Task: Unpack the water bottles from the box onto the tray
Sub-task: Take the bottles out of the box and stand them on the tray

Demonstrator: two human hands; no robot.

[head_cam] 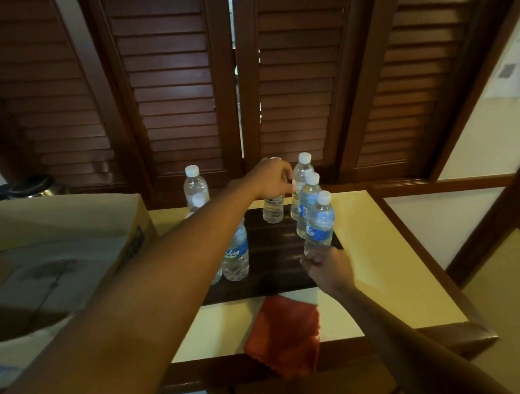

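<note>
The left hand (272,178) grips a bottle (273,209) by its top, so lower it straight onto the tray (277,258), while the right hand (327,265), fingers loosely bent, steadies the bottle beside it (318,226).

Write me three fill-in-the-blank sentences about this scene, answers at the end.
1. The left hand grips a bottle by its ____.
2. The bottles stand on a dark ____.
3. The folded cloth at the table's near edge is ____ in colour.

Answers: top; tray; red
</note>
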